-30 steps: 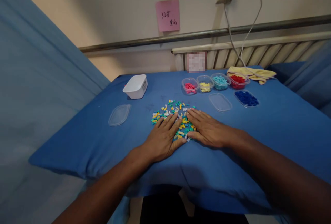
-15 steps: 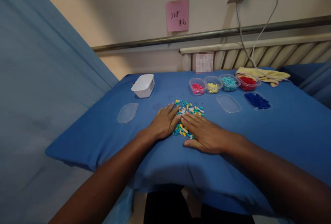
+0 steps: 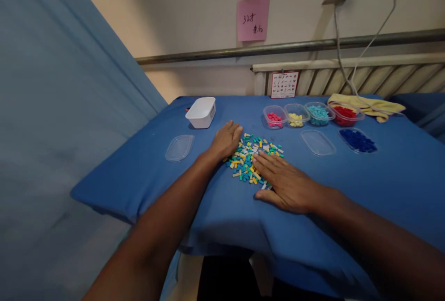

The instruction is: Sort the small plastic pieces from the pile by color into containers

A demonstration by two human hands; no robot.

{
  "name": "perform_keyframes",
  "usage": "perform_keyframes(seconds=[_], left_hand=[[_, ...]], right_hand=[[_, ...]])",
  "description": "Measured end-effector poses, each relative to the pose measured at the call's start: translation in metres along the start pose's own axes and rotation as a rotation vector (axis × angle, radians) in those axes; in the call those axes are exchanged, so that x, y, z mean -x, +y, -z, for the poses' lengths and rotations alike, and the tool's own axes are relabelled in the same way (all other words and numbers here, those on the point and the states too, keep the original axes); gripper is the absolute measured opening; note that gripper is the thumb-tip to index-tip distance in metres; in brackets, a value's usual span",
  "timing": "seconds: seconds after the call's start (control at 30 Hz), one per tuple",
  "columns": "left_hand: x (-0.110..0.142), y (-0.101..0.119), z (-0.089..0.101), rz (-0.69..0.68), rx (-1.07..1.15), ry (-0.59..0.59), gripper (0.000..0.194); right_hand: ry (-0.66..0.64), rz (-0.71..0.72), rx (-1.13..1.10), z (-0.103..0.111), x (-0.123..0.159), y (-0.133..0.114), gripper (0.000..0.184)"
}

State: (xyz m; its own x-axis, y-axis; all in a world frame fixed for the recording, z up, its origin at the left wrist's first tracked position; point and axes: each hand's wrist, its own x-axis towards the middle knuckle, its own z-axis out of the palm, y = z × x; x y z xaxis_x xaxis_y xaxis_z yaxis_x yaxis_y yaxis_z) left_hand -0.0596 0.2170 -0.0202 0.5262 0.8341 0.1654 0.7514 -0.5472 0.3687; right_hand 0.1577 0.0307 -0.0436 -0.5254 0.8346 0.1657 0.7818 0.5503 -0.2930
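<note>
A loose pile of small oblong pieces [image 3: 247, 164] in green, teal, yellow, orange and white is spread over the blue-covered table [image 3: 222, 208]. My left hand [image 3: 226, 141] is at the pile's upper left edge, fingers stretched forward and palm down, holding nothing. Flat on the pile's right side lies my right hand [image 3: 281, 178], its fingers extended over some of the pieces and its thumb out toward me. The pieces beneath both hands are hidden.
Behind the pile stands a white tub [image 3: 201, 113]. Clear tubs hold pink [image 3: 274, 119], pale yellow [image 3: 295, 120], light blue [image 3: 318, 114] and red [image 3: 346, 115] pieces. Dark blue pieces [image 3: 357, 140] fill another container. Clear lids [image 3: 179, 148] and a yellow cloth [image 3: 368, 106] lie nearby.
My left hand has moved away from me, off the pile's left side, uncovering more pieces there. My right hand stays on the pile's right side. The camera view has shifted slightly left.
</note>
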Motion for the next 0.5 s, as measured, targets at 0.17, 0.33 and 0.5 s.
perform_keyframes(seconds=[0.17,0.33,0.5], left_hand=[[0.003,-0.021,-0.003,-0.011,0.232,0.291,0.07],[0.006,-0.026,-0.005,-0.037,0.401,0.383,0.066],[0.003,-0.025,-0.007,-0.015,0.464,0.355,0.063]], right_hand=[[0.01,0.013,0.04,-0.006,-0.019,-0.006,0.096],[0.041,-0.043,0.072,-0.007,-0.019,0.003,0.096],[0.019,-0.104,0.067,0.003,-0.031,-0.001,0.091]])
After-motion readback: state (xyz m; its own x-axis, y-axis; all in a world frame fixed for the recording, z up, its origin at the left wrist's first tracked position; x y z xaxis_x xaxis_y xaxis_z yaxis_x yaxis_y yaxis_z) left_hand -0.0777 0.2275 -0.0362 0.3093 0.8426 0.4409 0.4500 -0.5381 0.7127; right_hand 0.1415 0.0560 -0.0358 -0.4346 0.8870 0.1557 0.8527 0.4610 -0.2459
